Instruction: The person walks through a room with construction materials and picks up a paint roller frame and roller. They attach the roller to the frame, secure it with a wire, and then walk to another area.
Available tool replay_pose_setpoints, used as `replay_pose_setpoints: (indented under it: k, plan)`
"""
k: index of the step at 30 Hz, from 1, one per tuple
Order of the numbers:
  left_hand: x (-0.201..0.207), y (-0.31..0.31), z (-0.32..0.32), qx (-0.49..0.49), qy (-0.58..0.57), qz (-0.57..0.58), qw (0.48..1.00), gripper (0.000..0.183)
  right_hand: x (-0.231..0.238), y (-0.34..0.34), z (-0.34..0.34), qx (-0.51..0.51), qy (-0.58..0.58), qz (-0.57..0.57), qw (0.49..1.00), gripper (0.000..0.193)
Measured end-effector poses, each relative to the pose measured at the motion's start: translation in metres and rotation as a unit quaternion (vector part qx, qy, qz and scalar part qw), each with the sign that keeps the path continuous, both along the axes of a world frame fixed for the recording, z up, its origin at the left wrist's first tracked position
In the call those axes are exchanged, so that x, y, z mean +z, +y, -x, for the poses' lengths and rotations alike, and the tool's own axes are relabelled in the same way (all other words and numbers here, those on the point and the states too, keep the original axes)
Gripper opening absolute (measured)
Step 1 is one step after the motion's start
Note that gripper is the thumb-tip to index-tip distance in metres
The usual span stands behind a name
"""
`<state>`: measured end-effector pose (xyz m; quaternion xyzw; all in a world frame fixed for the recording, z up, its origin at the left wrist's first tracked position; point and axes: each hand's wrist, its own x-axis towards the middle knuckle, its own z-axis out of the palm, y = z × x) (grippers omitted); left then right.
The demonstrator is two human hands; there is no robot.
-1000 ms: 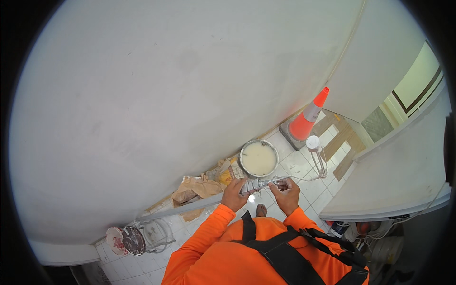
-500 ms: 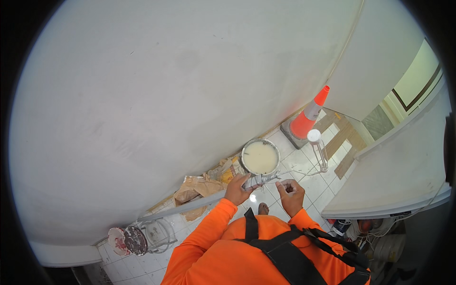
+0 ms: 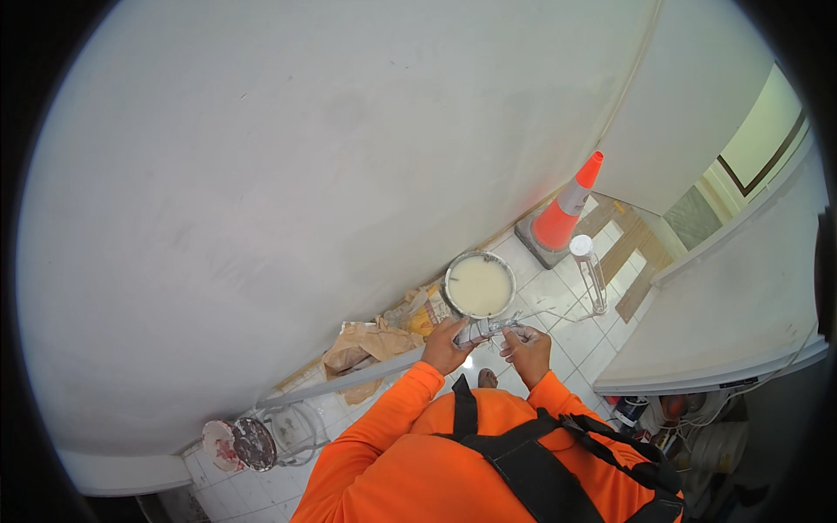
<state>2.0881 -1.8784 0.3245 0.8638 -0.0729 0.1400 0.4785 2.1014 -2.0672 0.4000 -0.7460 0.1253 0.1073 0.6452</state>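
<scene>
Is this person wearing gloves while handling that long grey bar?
No, the left hand and the right hand at the end of the long grey bar are both bare, with uncovered fingers.

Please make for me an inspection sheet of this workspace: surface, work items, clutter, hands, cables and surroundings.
Surface: white tiled floor.
Work items: grey pole, held near one end; bucket of pale liquid beyond the hands.
Clutter: crumpled brown paper along the wall; stained round containers, lower left.
Left hand: closed on the pole.
Right hand: fingers at the pole's end; grip unclear.
Cables: pale, tangled, lower right.
Surroundings: pale wall; orange cone near it.
</scene>
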Motion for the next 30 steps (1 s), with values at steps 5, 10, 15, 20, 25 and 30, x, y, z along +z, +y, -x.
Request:
replay_pose_setpoints:
  k: [5,10,15,20,25,30]
  plan:
    - [-0.004,-0.001,0.0,-0.004,-0.013,0.003,1.0,0.052,-0.005,0.003,-0.001,-0.018,0.008,-0.024,1.0,0.028]
    - [-0.006,-0.002,-0.004,-0.001,-0.005,0.006,1.0,0.052,-0.004,0.013,-0.002,-0.073,0.046,-0.102,0.991,0.024]
    - [0.0,-0.003,-0.006,0.019,-0.014,0.015,1.0,0.046,-0.013,0.022,-0.006,-0.11,0.021,-0.125,0.986,0.021]
    - [-0.005,0.001,-0.016,0.025,-0.099,0.005,0.995,0.047,-0.02,0.023,-0.004,-0.084,0.002,-0.133,0.987,0.019]
    - [-0.005,0.001,-0.016,0.018,-0.002,0.024,1.0,0.05,-0.033,0.014,-0.004,-0.05,-0.039,-0.114,0.991,0.018]
    - [-0.015,0.005,-0.011,0.016,0.031,0.013,0.999,0.05,-0.014,0.008,0.002,-0.061,-0.108,-0.051,0.991,0.017]
